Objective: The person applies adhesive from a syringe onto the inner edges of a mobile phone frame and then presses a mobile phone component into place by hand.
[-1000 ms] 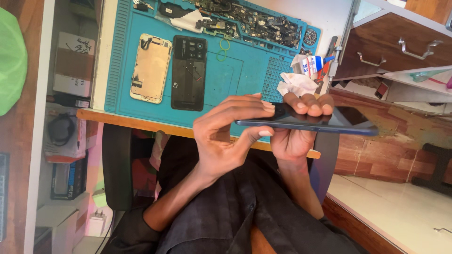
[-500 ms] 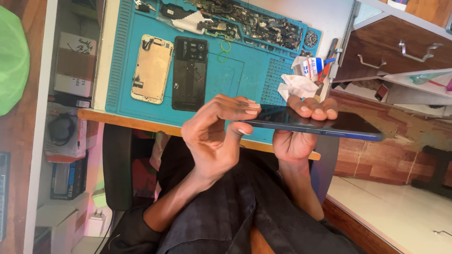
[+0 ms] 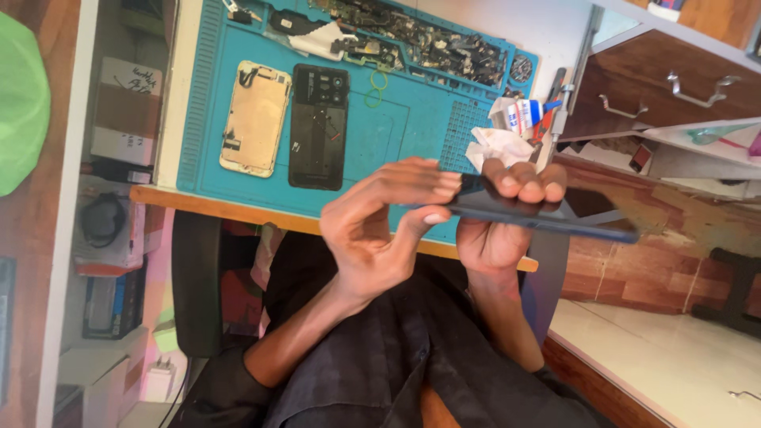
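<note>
My right hand [image 3: 501,230] grips a thin dark blue phone [image 3: 587,220] from below, its fingertips curled over the top edge. The phone is held edge-on above my lap, in front of the desk edge. My left hand [image 3: 380,230] pinches the phone's left end between thumb and fingers. On the blue work mat [image 3: 396,127] behind lie a gold phone back frame [image 3: 255,119] and a black phone back cover [image 3: 319,127], side by side.
Several small parts and tools fill the mat's far tray [image 3: 428,43]. Crumpled white tissue [image 3: 499,147] and small tubes [image 3: 527,115] sit at the mat's right. Wooden drawers [image 3: 674,87] stand at right, and boxes [image 3: 123,111] are stacked at left. A green object [image 3: 20,111] is far left.
My left hand slid from lying over the phone to its left end and now pinches it. The phone tilted slightly, its right end lower.
</note>
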